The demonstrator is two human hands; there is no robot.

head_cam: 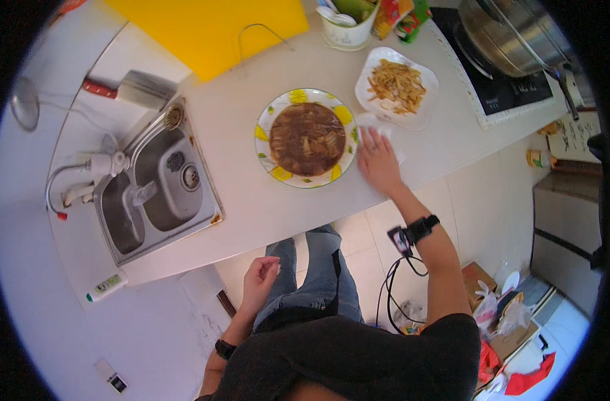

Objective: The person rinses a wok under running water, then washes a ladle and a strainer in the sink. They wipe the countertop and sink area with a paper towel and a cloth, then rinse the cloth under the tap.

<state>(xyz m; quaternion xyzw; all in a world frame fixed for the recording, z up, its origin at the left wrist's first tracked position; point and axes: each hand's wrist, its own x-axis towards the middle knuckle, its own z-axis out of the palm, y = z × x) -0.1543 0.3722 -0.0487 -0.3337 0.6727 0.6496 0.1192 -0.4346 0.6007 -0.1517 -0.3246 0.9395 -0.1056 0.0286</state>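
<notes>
My right hand (377, 161) presses palm-down on a white tissue (382, 126) on the countertop, beside a large round plate with a lemon pattern (281, 174). Its fingers are at the plate's right rim; whether they touch it I cannot tell. The plate holds a brown dish in sauce (307, 139) with pale pieces. Beyond my hand stands a white squarish plate (421, 118) with pale yellow-brown strips of food (397, 86). My left hand (260, 281) hangs in front of the counter edge near my thigh, fingers curled, with nothing visible in it.
A double-bowl steel sink (204, 200) with a faucet (102, 164) lies left, a cleaver (144, 90) behind it. A yellow board (219, 35) and a utensil tub (347, 35) stand at the back. A steel pot (505, 40) sits on the cooktop (510, 95). A black cable (385, 290) hangs at right.
</notes>
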